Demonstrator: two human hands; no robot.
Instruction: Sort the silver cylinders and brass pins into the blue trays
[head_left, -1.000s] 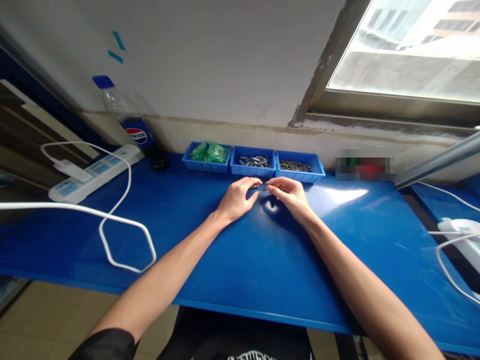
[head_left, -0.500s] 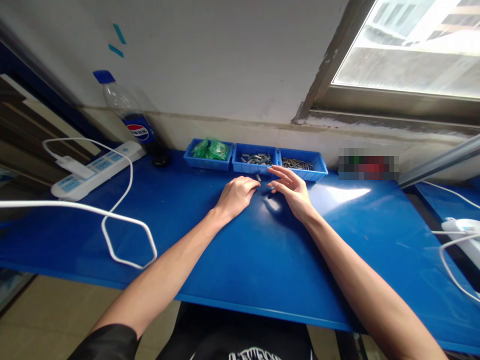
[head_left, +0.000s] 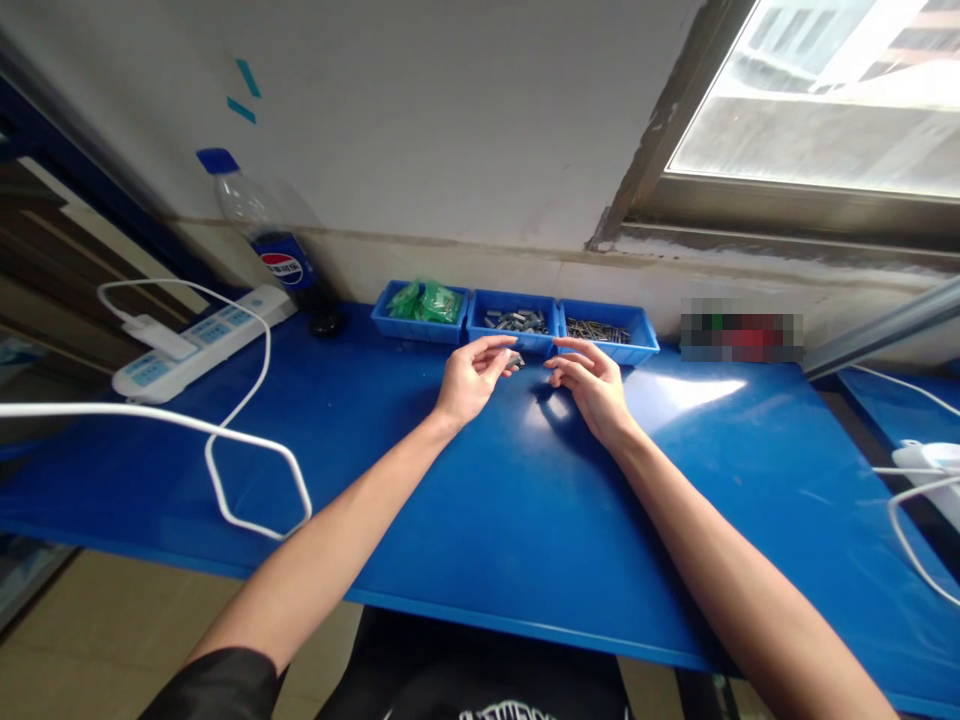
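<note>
My left hand hovers over the blue table, thumb and fingers pinched on a small grey metal part at its fingertips. My right hand is close to its right, fingers apart and slightly curled, holding nothing, its fingertips a little way from the part. Just behind both hands stand three blue trays against the wall: the left tray holds green bags, the middle tray holds short grey metal pieces, and the right tray holds thin dark pins.
A cola bottle stands at the wall on the left, next to a white power strip. A white cable loops across the table's left side. A white device with cords lies at the far right.
My left hand has lifted off the table and turned, now pinching the small grey part. My right hand has drawn its stretched fingers in a little.
</note>
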